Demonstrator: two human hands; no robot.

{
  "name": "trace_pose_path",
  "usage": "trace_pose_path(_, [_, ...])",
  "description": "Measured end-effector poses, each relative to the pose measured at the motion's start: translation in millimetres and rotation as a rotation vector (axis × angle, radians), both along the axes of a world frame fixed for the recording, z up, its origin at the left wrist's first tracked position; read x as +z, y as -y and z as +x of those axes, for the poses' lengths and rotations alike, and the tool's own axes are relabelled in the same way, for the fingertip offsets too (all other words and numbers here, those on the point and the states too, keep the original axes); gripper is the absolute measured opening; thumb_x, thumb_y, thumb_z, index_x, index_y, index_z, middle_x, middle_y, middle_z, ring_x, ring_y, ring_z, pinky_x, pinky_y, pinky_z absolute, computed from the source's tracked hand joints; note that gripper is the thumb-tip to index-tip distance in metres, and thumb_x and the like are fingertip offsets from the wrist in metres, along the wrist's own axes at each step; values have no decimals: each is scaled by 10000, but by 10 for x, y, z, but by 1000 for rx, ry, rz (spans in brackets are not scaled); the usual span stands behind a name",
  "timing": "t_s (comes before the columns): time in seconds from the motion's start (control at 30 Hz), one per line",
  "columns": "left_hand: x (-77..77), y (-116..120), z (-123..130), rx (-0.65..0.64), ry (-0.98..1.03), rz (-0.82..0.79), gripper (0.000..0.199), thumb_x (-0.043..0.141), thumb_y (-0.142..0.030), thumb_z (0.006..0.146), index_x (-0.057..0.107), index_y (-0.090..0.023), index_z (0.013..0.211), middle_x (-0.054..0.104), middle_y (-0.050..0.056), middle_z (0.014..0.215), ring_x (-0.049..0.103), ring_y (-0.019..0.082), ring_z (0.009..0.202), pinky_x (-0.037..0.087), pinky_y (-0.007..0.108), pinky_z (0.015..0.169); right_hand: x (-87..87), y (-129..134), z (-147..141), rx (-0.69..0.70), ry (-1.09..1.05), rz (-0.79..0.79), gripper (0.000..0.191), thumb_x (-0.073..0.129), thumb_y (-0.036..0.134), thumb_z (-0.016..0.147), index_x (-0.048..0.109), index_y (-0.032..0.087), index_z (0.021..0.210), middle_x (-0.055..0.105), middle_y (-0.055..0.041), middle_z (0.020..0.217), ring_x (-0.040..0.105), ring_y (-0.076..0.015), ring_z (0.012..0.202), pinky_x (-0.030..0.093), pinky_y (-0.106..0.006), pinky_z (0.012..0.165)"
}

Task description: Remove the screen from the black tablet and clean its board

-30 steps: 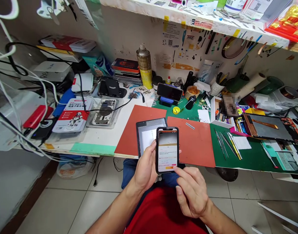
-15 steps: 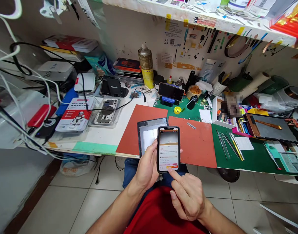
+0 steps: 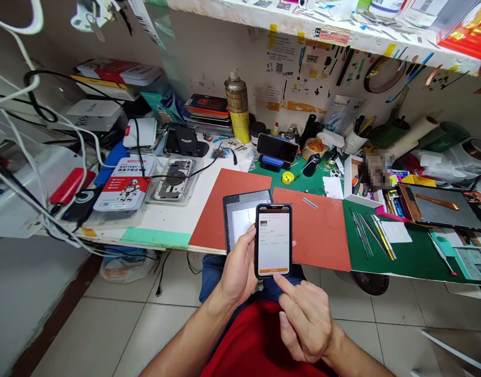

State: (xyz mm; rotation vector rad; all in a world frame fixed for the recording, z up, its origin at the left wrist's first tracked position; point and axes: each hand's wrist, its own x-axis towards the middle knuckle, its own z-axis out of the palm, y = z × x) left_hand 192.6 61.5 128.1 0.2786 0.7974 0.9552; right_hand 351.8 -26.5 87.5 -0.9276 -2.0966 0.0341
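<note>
My left hand [image 3: 239, 269] is wrapped round a black-cased phone [image 3: 274, 243], held upright near the table's front edge. Its lit screen shows a mostly white page with an orange bar along the bottom. The index finger of my right hand [image 3: 306, 317] points at the bottom edge of the screen; the thumb and other fingers are curled, with nothing visible between them. Behind the phone, a black-framed tablet [image 3: 229, 214] lies on the reddish-brown mat [image 3: 209, 225], partly hidden by the phone and my left hand.
Tweezers and thin tools [image 3: 368, 233] lie on the green mat [image 3: 342, 214] at the right. Another phone [image 3: 277, 148] leans on a blue stand. A spray can [image 3: 238, 107] stands behind. Boxes and cables fill the left side. A shelf [image 3: 240, 20] overhangs the table.
The phone screen has changed from a page with a dark picture and coloured buttons to a mostly white page. Both hands keep nearly the same pose; the view has shifted slightly.
</note>
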Motion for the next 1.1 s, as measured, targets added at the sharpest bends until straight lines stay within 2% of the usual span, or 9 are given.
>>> trace_pose_path(0.1, [-18,-2,2,25,32,12,552,572,-435,1014,594,-162,1493,776,170,1294,755,404,1164,584,575,1037,14,-5,-8,5,0,-12,244,494,106,850,678,105,1010,766,-275,1206,538,-190,575,386,-360,502])
trace_pose_path(0.23, [-29,-3,3,36,35,14,517,577,-418,1012,616,-178,1468,763,149,1332,753,386,1173,575,565,1060,53,-18,-27,5,-10,-13,232,494,103,853,680,88,992,772,-281,1164,534,-197,575,373,-370,507])
trace_pose_path(0.47, [8,5,-9,14,-3,12,569,553,-438,1021,561,-171,1523,796,171,1234,766,402,1135,628,548,950,93,-35,-49,-16,-5,-6,261,476,106,843,660,121,1027,761,-248,1243,511,-193,566,375,-378,501])
trace_pose_path(0.67, [-5,4,-19,-2,-11,20,608,541,-444,1020,516,-159,1557,795,190,1225,756,419,1155,619,555,960,66,-36,-64,-11,-17,-5,247,480,110,850,669,119,1009,771,-246,1208,524,-188,561,368,-371,490])
trace_pose_path(0.9, [-44,12,-20,36,15,60,523,565,-393,1008,580,-203,1495,764,136,1326,753,382,1168,581,562,1046,49,-35,-86,-16,-7,8,248,464,144,928,686,101,1029,779,-262,1180,599,-208,606,393,-371,504])
trace_pose_path(1.1, [-17,20,-25,1,-30,40,587,545,-440,1012,528,-171,1534,787,180,1250,749,421,1168,614,565,970,69,-29,-93,-2,-4,-4,242,463,153,949,690,81,991,774,-275,1185,547,-190,555,370,-380,500])
